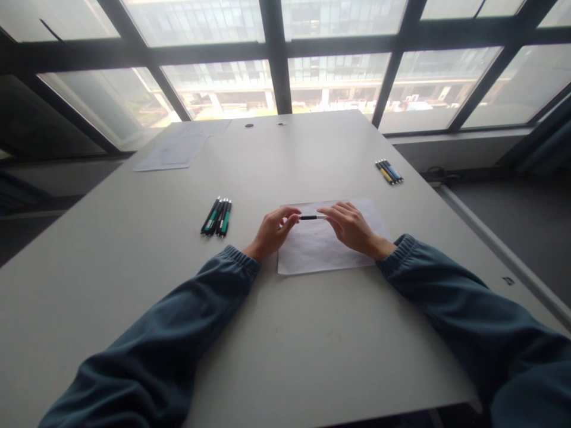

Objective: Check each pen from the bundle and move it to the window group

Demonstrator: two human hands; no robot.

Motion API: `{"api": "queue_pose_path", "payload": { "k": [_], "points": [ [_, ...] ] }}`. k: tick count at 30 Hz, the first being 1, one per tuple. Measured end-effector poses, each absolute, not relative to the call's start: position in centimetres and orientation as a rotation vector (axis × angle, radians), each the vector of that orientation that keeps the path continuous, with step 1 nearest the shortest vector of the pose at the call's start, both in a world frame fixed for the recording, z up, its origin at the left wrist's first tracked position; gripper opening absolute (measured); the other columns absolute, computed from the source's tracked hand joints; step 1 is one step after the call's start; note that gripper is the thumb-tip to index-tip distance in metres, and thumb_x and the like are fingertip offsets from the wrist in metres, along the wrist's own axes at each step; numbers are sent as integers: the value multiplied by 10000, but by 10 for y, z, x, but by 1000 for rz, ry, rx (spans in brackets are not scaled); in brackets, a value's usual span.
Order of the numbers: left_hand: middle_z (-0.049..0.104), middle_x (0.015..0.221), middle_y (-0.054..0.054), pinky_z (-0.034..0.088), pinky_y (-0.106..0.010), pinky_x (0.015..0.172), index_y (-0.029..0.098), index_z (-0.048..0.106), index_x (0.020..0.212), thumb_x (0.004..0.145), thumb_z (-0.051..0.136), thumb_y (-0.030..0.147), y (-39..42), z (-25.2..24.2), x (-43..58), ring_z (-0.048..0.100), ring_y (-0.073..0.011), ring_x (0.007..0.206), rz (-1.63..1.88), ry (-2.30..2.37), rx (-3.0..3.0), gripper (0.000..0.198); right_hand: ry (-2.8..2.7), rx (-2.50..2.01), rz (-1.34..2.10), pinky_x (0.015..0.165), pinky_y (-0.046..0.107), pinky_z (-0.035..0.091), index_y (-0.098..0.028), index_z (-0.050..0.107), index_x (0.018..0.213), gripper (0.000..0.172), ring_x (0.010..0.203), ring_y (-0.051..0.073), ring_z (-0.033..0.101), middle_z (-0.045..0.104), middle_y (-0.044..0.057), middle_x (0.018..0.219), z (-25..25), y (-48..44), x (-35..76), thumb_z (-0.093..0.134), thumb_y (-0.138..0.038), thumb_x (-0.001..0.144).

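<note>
Between my two hands a pen (308, 217) with a dark barrel and a pale right end is held level above white paper (319, 252). My left hand (275, 229) pinches its left end between thumb and fingertips. My right hand (350, 226) is closed on the right end, its fingers covering part of the pen. The paper lies on the table under both hands. To the left of my left hand rests a group of black pens with green parts (216, 217), side by side.
Several pens with yellow and blue parts (389, 171) lie near the right edge of the white table (285, 356). Papers (172, 150) rest at the far left. Two small round fittings sit at the far edge, before large windows (223, 86).
</note>
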State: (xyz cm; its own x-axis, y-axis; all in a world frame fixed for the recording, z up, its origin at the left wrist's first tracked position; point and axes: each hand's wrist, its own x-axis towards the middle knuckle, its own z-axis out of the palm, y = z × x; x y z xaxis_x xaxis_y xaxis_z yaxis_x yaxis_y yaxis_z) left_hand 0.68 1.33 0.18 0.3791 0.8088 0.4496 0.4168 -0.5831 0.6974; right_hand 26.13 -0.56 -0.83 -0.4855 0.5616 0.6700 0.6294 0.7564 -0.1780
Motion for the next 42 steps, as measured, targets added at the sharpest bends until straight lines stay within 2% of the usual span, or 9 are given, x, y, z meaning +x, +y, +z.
{"api": "queue_pose_path", "payload": {
  "k": [4, 11, 17, 21, 28, 31, 35, 39, 42],
  "points": [
    [704, 698, -44, 449, -267, 675, 154, 704, 725, 1030, 396, 590, 11, 4, 6, 634, -155, 659, 1015, 1100, 2167, 614, -2210, -864, -126, 841, 395, 467, -200, 621, 1260, 278, 887, 246, 595, 720, 85, 954, -8, -6, 262, 446, -215, 1045],
    [636, 589, -2, 390, -234, 591, 154, 693, 692, 1009, 475, 568, 11, 5, 7, 539, -110, 543, 1000, 1116, 2196, 566, -2218, -858, -102, 851, 408, 471, -217, 620, 1274, 292, 901, 251, 600, 728, 92, 1000, -9, -5, 262, 436, -218, 1046],
    [720, 671, -31, 470, -228, 626, 165, 731, 749, 978, 570, 538, 11, 6, 8, 628, -135, 634, 1076, 1088, 2229, 467, -2216, -868, -110, 845, 404, 469, -208, 622, 1265, 286, 896, 252, 603, 729, 94, 981, -9, -5, 262, 437, -218, 1047],
    [769, 788, -57, 532, -246, 646, 170, 769, 881, 943, 649, 504, 11, 3, 9, 669, -152, 700, 1165, 1064, 2226, 360, -2209, -872, -114, 843, 400, 469, -199, 622, 1261, 279, 894, 250, 606, 732, 93, 977, -9, -6, 262, 443, -217, 1046],
    [778, 871, -53, 575, -266, 677, 191, 780, 958, 913, 716, 384, 12, -2, 10, 682, -145, 717, 1242, 985, 2212, 209, -2212, -886, -103, 852, 402, 470, -195, 620, 1261, 281, 903, 250, 611, 734, 94, 992, -10, -5, 262, 439, -215, 1047],
    [774, 918, -57, 566, -260, 674, 190, 760, 1015, 893, 740, 392, 14, -3, 9, 688, -146, 746, 1233, 964, 2194, 237, -2211, -889, -99, 856, 405, 470, -194, 622, 1265, 288, 911, 253, 612, 734, 97, 991, -10, -5, 262, 436, -220, 1047],
    [761, 979, -57, 541, -258, 683, 203, 691, 1184, 819, 802, 478, 17, -4, 8, 690, -153, 785, 1155, 994, 2200, 470, -2206, -899, -98, 856, 409, 467, -201, 624, 1270, 296, 914, 256, 613, 736, 99, 995, -9, -5, 262, 430, -224, 1047],
    [753, 902, -58, 494, -261, 673, 182, 728, 994, 957, 591, 566, 16, -2, 7, 677, -168, 785, 1081, 1072, 2179, 410, -2210, -889, -103, 855, 405, 467, -204, 621, 1279, 300, 906, 254, 609, 734, 94, 990, -8, -6, 261, 431, -223, 1047],
    [723, 773, -50, 465, -275, 698, 166, 706, 773, 1030, 413, 574, 15, 1, 6, 648, -166, 722, 1010, 1087, 2194, 564, -2214, -881, -109, 850, 401, 465, -207, 622, 1280, 302, 892, 252, 602, 728, 91, 973, -9, -5, 262, 431, -223, 1047]
  ]
}}
